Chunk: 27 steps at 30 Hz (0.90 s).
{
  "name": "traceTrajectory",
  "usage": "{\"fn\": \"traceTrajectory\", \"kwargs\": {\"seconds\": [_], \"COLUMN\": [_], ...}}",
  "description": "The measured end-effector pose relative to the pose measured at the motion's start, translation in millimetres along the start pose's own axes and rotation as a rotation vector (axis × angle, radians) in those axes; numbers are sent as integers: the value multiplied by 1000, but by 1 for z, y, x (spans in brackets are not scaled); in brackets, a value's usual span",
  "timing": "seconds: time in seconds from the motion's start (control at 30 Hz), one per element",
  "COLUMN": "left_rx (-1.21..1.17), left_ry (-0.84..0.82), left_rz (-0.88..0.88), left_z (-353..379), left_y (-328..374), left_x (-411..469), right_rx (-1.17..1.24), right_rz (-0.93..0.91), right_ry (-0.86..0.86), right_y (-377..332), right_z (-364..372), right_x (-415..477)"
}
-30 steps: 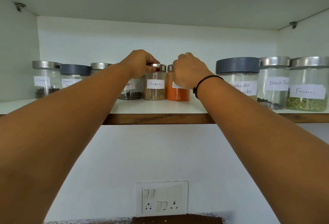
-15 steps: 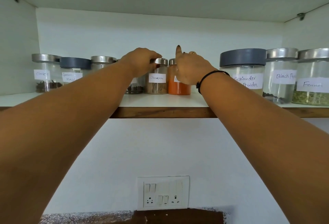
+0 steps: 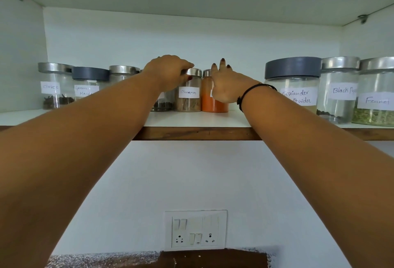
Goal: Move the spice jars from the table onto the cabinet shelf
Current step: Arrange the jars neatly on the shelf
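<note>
Two small steel-lidded jars stand side by side on the white cabinet shelf [image 3: 191, 119]: a cinnamon jar [image 3: 189, 95] and a jar of orange powder [image 3: 211, 103]. Left of them is a jar of dark seeds [image 3: 163, 104]. My left hand [image 3: 170, 71] curls over its hidden top, with the thumb against the cinnamon jar. My right hand [image 3: 226, 84] is in front of the orange jar, fingers straight and spread upward, palm covering its label.
More labelled jars line the shelf: cloves [image 3: 53, 88] and garam masala [image 3: 88, 84] on the left, coriander powder [image 3: 294, 84], black pepper [image 3: 339, 93] and fennel [image 3: 375, 97] on the right. A wooden edge fronts the shelf. Below on the wall is a switchboard [image 3: 195, 230].
My right hand has uncurled from the orange jar, fingers now spread upward. My left hand stays curled over the same jar top.
</note>
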<state>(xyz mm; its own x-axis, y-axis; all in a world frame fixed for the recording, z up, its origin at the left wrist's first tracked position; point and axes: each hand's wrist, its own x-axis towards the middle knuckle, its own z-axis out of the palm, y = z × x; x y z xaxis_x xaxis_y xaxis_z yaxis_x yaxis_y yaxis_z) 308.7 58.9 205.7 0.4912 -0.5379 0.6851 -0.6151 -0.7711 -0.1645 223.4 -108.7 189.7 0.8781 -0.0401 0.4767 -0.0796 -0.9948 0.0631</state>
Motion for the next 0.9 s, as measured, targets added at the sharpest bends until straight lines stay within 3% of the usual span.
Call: {"fn": "traceTrajectory", "kwargs": {"seconds": [0.27, 0.57, 0.77, 0.9], "left_rx": [158, -142, -132, -294], "left_ry": [64, 165, 169, 266], "left_rz": [73, -77, -13, 70], "left_z": [-6, -27, -43, -60], "left_y": [13, 25, 57, 97], "left_x": [-5, -33, -55, -54], "right_rx": [12, 110, 14, -21], "right_rz": [60, -51, -181, -242], "right_ry": [47, 329, 384, 495], "right_y": [-5, -12, -23, -10], "right_z": [0, -16, -25, -55], "right_x": [-6, -42, -75, -99]}}
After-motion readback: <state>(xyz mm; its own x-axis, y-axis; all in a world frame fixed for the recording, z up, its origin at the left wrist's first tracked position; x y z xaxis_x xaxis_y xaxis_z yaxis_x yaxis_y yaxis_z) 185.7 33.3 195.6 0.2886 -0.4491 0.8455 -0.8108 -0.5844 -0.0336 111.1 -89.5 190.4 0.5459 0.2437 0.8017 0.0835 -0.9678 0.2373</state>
